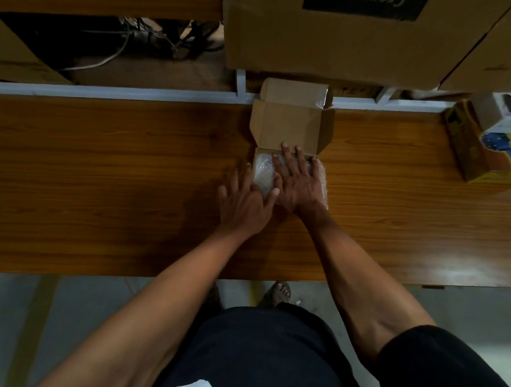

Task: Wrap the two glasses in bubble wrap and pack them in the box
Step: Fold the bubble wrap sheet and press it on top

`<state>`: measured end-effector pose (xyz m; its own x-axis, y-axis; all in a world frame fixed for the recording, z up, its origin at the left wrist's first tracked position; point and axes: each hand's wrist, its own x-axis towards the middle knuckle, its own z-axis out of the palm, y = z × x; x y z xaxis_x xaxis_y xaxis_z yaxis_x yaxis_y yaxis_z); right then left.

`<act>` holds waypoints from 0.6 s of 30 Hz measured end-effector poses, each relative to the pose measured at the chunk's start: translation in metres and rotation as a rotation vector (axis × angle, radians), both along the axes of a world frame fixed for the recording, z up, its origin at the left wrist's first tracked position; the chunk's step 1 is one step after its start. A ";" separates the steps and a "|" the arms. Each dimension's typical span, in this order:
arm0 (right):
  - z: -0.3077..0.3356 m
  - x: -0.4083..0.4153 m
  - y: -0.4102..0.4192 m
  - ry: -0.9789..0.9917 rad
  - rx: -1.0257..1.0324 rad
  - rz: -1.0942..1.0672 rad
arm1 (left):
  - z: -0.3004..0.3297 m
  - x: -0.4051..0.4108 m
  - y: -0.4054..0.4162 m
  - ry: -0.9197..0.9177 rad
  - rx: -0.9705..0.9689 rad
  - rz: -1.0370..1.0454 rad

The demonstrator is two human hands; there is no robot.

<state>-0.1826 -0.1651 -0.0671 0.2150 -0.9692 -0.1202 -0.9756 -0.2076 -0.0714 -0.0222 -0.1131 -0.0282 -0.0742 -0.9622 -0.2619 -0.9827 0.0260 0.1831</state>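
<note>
**Both hands flat on bubble-wrapped bundle in small carton**

Head view: a small cardboard box [286,126] sits open on the wooden bench [114,177], its lid flap standing up and leaning away from the person toward the white rail at the bench's far edge. The box's tray holds a bundle of bubble wrap [263,175]; the wrap fills the tray and spills past its right side and near edge. The glasses themselves cannot be made out through the wrap, so how many lie inside cannot be told. A scrap of clear wrap also shows at the far right corner of the lid flap.

The right hand [298,182] lies palm-down on top of the bundle, its fingers [286,154] straight and spread, tips reaching the fold where the lid begins. It presses rather than grips. The left hand [244,205] rests at the bundle's left and near side, fingers likewise straight and splayed, thumb lying across the wrap just beside the right hand. Neither hand is curled round anything.

Behind the bench stands a large cardboard carton [329,41] carrying a dark label that reads "Crompton", seen upside down. At the bench's right end lies a yellow and blue product box [492,151] with a smaller white box on it; their print is too small to read.
</note>
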 end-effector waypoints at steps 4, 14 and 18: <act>0.001 0.000 0.000 -0.013 0.000 0.003 | 0.000 0.002 -0.001 -0.061 -0.055 -0.054; 0.001 -0.001 0.000 -0.016 0.005 0.004 | -0.004 0.003 0.003 -0.008 0.015 -0.029; 0.000 -0.002 0.000 -0.011 0.000 0.008 | 0.008 0.004 -0.012 0.001 0.056 -0.015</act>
